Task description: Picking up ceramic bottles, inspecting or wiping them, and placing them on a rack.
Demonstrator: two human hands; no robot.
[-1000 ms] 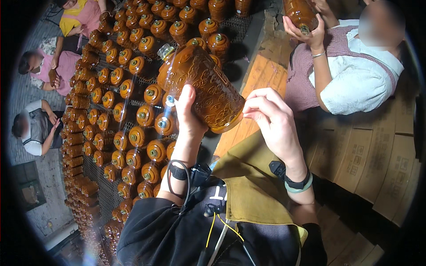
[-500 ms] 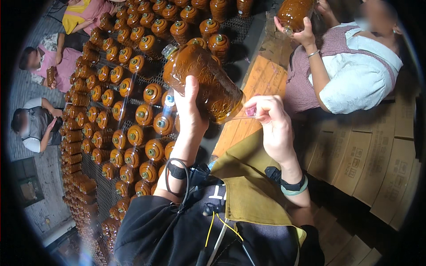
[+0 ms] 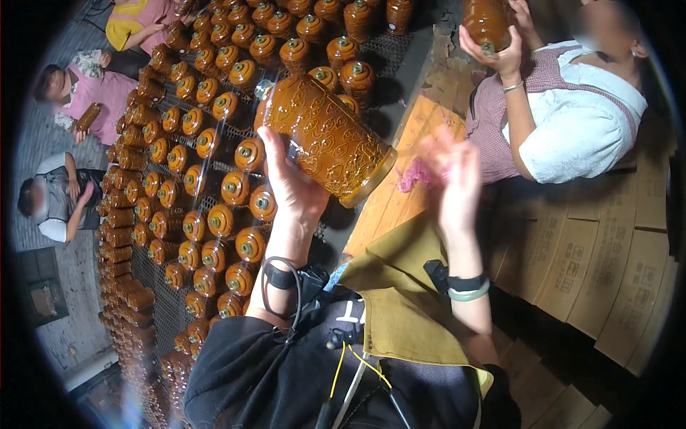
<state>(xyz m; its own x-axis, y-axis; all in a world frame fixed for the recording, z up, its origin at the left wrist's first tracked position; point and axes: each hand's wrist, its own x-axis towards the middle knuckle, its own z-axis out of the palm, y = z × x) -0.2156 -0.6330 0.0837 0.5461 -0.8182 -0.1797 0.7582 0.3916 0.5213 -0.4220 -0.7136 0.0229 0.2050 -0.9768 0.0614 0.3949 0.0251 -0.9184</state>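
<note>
A large glossy amber-brown bottle [image 3: 325, 139] with raised patterns is tilted in the air. Its narrow mouth points up and left, its broad base down and right. My left hand [image 3: 296, 182] holds it from below and the left, thumb along its side; the other fingers are partly hidden behind it. Just right of the base, apart from it, is my right hand [image 3: 457, 179], its fingers smeared by motion. Beside those fingers shows a pink stringy tangle [image 3: 414, 176]; whether they touch it I cannot tell.
Rows of similar brown bottles [image 3: 250, 243] stand on a dark mesh surface [image 3: 164, 266] to the left. A wooden board [image 3: 389, 207] lies beyond my apron. At upper right a co-worker [image 3: 572, 121] holds another bottle [image 3: 486, 25]. Cardboard boxes [image 3: 593, 264] fill the right; several people are at far left.
The bottle has rolled in my left hand, so its patterned side shows more. My right hand has moved right, from curled fingers near the base to a blur. The co-worker's bottle has shifted slightly.
</note>
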